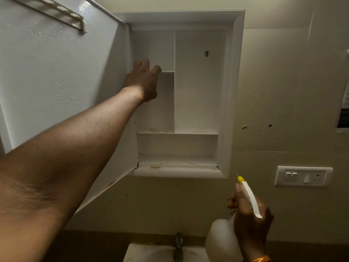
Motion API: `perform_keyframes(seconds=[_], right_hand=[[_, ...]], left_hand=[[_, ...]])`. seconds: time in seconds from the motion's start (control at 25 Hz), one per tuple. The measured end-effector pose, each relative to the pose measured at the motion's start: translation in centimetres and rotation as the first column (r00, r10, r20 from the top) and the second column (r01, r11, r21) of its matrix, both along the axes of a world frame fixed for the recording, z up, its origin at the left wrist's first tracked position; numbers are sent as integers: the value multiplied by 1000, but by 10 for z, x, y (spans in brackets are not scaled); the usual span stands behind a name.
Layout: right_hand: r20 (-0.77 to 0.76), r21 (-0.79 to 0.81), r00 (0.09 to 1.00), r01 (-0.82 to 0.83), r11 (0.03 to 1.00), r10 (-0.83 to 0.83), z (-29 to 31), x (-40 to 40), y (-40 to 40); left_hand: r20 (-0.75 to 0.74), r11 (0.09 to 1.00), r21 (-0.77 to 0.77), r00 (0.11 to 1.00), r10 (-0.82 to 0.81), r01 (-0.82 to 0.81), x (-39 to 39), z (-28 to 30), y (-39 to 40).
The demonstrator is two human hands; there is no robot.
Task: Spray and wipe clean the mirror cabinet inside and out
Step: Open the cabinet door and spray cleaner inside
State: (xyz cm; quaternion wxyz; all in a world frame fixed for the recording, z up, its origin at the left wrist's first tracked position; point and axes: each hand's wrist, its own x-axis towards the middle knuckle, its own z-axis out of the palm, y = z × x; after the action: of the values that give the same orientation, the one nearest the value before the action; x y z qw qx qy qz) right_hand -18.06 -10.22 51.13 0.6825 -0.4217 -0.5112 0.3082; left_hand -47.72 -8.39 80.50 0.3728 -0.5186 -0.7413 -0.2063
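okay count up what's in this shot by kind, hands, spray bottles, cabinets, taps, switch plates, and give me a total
Hands: 2, the left hand reaching into the cabinet and the right hand holding the bottle
Spray bottles: 1, the spray bottle with a yellow nozzle
Cabinets: 1, the open mirror cabinet, shelves bare
Taps: 1, the tap over the sink
Switch plates: 1, the switch plate on the wall
Total: 6

bare forearms, orange wristband (261, 259)
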Motion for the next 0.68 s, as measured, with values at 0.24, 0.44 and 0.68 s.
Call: perform_keyframes(seconds=[0.24,0.44,0.68], right_hand=[[42,77,987,-156,985,153,35,-22,14],[78,-104,978,-187,977,196,93,-47,50],[28,-82,978,-202,976,205,116,-54,55]], left_hand=[[-2,999,20,999,-39,39,-4,1,1],[18,997,38,998,-62,62,-7,1,0],[12,997,49,998,-56,56,-6,1,-1]])
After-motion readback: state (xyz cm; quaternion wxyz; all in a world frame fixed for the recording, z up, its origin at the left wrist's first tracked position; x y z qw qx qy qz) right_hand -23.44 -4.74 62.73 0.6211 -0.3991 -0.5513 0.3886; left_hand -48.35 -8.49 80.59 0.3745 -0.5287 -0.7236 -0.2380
